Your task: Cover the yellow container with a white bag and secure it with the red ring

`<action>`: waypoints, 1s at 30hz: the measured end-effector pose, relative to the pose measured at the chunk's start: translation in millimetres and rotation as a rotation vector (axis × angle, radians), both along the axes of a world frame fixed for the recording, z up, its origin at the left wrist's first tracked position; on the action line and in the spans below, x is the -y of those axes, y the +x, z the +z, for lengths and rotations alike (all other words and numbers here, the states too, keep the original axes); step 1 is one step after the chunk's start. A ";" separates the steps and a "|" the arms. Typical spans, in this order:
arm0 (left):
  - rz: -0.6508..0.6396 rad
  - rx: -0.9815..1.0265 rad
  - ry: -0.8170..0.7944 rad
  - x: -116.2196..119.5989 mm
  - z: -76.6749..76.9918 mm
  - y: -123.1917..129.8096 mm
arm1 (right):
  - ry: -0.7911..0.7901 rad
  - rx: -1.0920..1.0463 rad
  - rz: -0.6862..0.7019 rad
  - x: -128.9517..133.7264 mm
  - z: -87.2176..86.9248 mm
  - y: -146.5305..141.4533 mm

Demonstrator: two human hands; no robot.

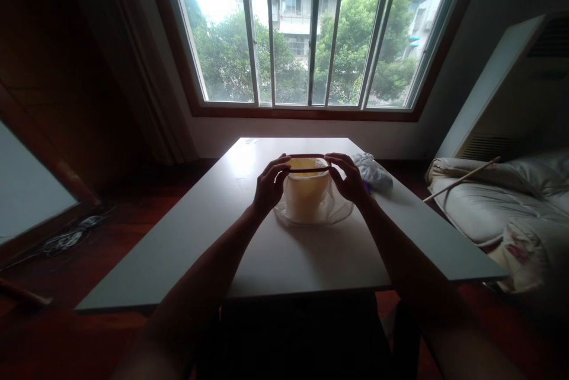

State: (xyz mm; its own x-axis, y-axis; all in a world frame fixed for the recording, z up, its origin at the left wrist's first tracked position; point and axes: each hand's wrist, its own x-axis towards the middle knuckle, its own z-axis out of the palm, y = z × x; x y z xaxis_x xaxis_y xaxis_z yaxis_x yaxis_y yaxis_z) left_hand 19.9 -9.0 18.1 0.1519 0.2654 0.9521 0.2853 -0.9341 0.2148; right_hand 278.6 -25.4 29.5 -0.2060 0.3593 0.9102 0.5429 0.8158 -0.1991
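wide white-framed sliding windows (291, 60) are set beyond a white, flat-topped table (191, 249), by which a pale, translucent, round container (306, 199) is supported near the far edge. a thin dark brown ring (310, 170) is held at the container's mouth — its left side gripped by the left hand (270, 184), its right side by the right hand (349, 181), the hands apart. thin clear plastic film (341, 211) is spread around the container's base; a crumpled whitish plastic bag (374, 175) is seen beside the right hand.

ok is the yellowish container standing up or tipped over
Upright: the container stands on the white table, with its open top facing up.
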 end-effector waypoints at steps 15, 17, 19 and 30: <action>0.165 -0.101 0.004 6.0 5.8 4.1 | 0.140 0.059 -0.116 2.4 -0.2 -10.6; 0.153 -0.151 0.007 7.8 4.1 7.5 | 0.128 0.079 -0.095 1.6 -2.9 -15.0; 0.154 -0.174 0.000 8.2 1.9 10.2 | 0.106 0.096 -0.071 0.2 -6.5 -18.9; 0.193 -0.191 -0.085 2.8 -5.9 10.1 | 0.020 0.048 -0.012 -2.8 -13.4 -20.4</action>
State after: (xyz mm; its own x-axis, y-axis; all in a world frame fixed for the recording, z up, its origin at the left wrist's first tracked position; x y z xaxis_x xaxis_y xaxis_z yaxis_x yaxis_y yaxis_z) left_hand 30.0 -11.9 12.2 0.2655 0.3845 0.8841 0.4990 -0.8395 0.2152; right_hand 258.2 -22.6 16.1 -0.2455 0.3440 0.9063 0.5617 0.8125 -0.1563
